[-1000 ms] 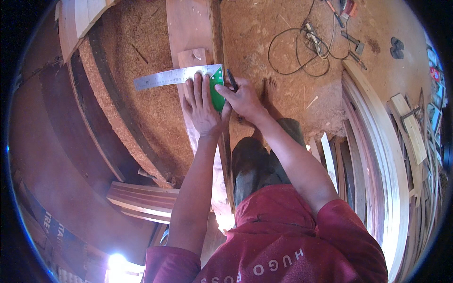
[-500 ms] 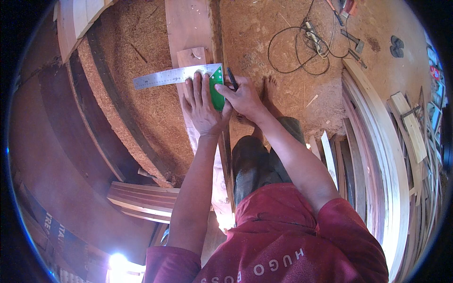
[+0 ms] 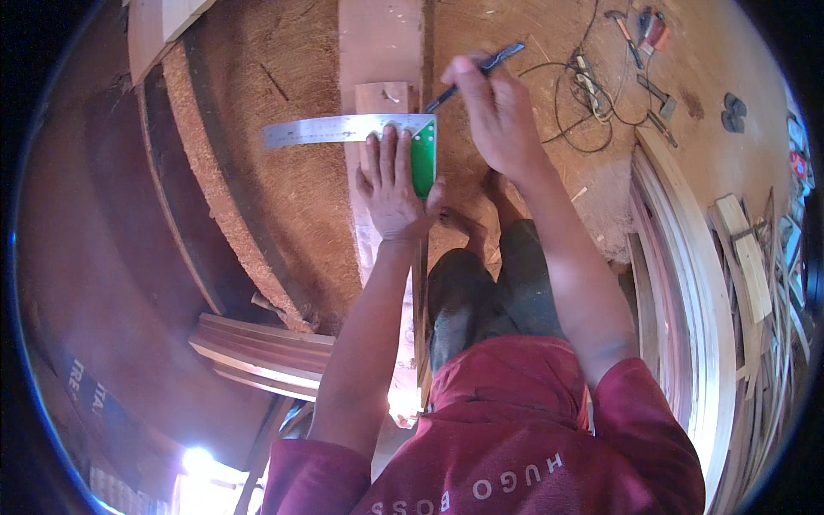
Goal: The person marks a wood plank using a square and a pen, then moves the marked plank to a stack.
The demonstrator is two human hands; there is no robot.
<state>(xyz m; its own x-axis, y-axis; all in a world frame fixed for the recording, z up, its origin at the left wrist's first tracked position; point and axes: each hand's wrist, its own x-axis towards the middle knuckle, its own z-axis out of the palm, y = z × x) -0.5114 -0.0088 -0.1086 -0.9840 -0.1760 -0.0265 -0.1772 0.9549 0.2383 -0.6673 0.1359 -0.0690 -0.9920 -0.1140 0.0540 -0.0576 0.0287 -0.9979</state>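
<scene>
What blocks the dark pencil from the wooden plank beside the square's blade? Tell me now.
Nothing visible does. The right hand holds the dark pencil with its tip at the corner of the steel try square with a green stock, which the left hand presses flat on the long wooden plank.

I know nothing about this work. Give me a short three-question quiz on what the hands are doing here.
1. True or false: the left hand lies flat on the try square.
2. What does the right hand hold?
A. a hammer
B. a pencil
C. a saw
3. What colour is the square's stock?

Key:
1. True; it presses the square to the wooden board.
2. B.
3. Green.
</scene>
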